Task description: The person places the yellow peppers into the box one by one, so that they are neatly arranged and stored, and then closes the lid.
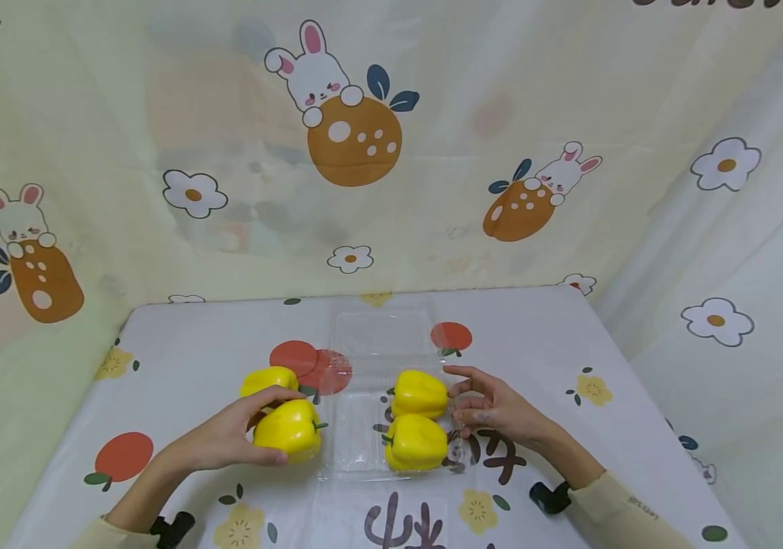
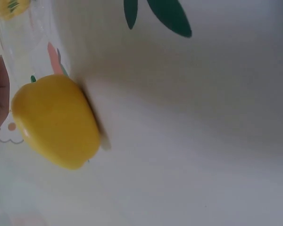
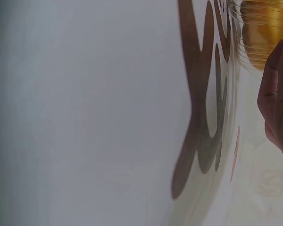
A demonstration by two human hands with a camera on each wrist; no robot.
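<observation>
My left hand (image 1: 229, 435) grips a yellow bell pepper (image 1: 293, 429), its green stem facing right, just left of a clear plastic clamshell box (image 1: 353, 446). Behind that hand lies another yellow bell pepper (image 1: 269, 379), which also shows in the left wrist view as a whole pepper (image 2: 56, 122) on the table. Inside the box's right half sit two more yellow peppers, one farther back (image 1: 420, 393) and one nearer (image 1: 416, 442). My right hand (image 1: 494, 408) is at the box's right wall with fingers loosely bent; whether they press the wall is unclear.
The box's clear lid (image 1: 383, 333) is folded back, away from me. A white patterned cloth (image 1: 178, 343) covers the table, and printed curtains (image 1: 446, 152) stand behind and at the sides. Black straps with mounts (image 1: 550, 498) sit on both wrists.
</observation>
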